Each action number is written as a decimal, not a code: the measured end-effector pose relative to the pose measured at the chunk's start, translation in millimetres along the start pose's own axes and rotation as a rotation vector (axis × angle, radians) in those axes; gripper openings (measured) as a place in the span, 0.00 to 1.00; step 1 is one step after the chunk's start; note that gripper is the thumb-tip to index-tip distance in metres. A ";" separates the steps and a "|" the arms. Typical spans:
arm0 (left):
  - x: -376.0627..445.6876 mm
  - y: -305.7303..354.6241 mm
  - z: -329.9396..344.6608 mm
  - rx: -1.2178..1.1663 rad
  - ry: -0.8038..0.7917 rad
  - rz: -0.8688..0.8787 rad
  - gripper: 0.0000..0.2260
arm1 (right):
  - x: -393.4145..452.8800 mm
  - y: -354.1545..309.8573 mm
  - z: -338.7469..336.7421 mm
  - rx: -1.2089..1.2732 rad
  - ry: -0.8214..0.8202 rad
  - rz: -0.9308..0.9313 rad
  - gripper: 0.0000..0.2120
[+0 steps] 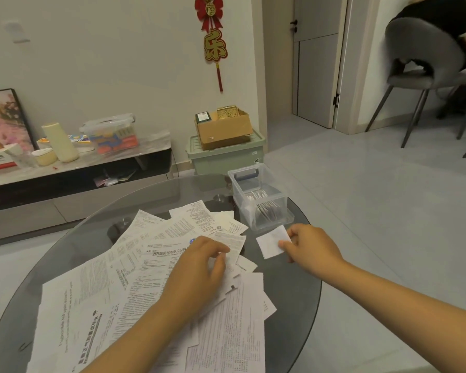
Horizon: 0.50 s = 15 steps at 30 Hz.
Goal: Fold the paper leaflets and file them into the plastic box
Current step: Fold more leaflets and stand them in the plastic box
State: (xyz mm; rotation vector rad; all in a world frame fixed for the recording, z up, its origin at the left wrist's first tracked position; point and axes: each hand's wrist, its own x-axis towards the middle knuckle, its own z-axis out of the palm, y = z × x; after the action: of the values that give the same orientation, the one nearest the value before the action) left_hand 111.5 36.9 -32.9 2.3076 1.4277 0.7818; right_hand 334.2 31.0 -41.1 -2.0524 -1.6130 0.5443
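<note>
The right hand [311,244] pinched a folded leaflet [272,242] — light, limp, best held by its edge — near the plastic box [261,196]; the left hand [199,267] rested loosely curled on loose leaflets [135,278].

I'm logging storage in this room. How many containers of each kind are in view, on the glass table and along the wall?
Clear open plastic box on the glass table: 1
Clear lidded plastic box on the low cabinet: 1
Green lidded bin on the floor: 1
Cardboard box atop the green bin: 1
Total: 4
</note>
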 end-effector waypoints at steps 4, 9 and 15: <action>1.3 -7.1 0.3 0.057 0.001 0.003 0.09 | -0.5 -4.3 8.2 -0.124 0.083 -0.007 0.25; 0.3 -9.0 0.7 0.078 0.003 -0.009 0.09 | -1.0 -7.3 6.4 -0.277 0.150 0.022 0.31; -2.4 -15.2 -5.6 0.099 0.027 -0.027 0.09 | -2.5 -15.4 -1.0 -0.175 0.235 -0.039 0.24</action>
State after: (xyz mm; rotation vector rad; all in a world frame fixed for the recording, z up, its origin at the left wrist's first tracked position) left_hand 96.4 41.6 -37.1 2.3538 1.5391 0.7530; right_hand 322.1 31.5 -31.2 -2.1129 -1.6033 0.1447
